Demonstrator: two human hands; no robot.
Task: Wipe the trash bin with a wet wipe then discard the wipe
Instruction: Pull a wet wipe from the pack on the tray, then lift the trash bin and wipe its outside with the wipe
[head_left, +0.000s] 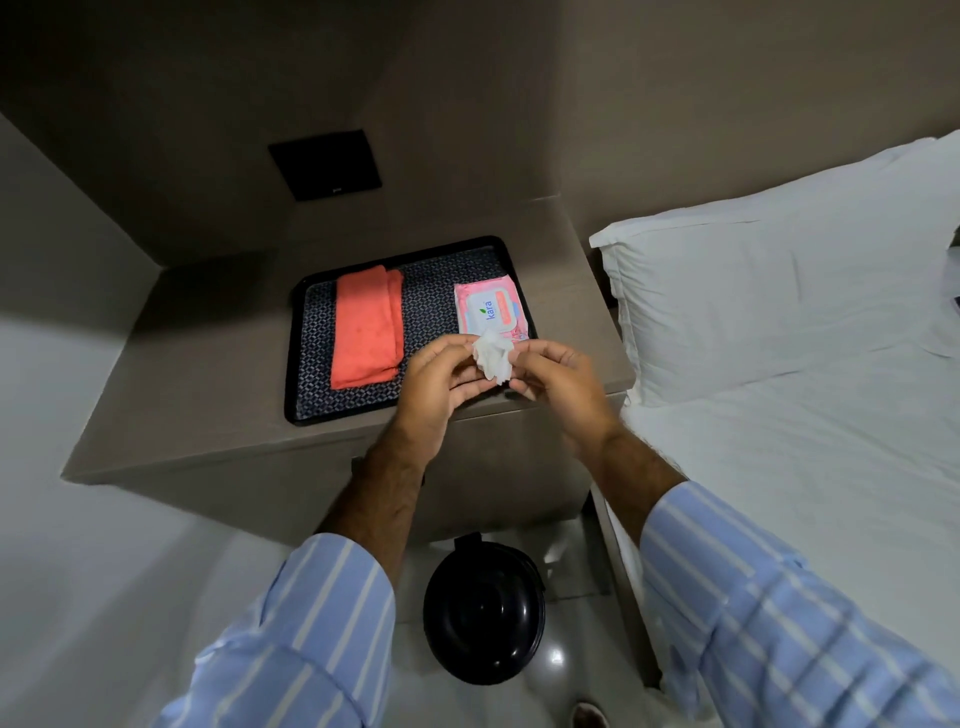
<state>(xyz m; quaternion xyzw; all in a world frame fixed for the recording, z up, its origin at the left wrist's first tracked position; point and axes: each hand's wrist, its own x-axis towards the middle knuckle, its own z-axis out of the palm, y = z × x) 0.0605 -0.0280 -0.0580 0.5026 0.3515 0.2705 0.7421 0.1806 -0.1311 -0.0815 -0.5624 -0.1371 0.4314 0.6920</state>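
Two hands, left hand (439, 382), right hand (553, 382), pinching crumpled wet wipe (492, 356), hanging lengthwise downward

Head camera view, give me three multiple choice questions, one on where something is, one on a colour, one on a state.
1. Where is the trash bin?
A. on the bed
B. on the floor below the bedside table
C. on the tray

2. What colour is the folded cloth?
A. orange
B. green
C. white

3. How is the wet wipe?
A. sealed in the wipes pack
B. lying on the floor
C. held by left hand and right hand

Answers: B, the bin stands on tiles; A, orange against the dark tray; C, both hands pinch it.
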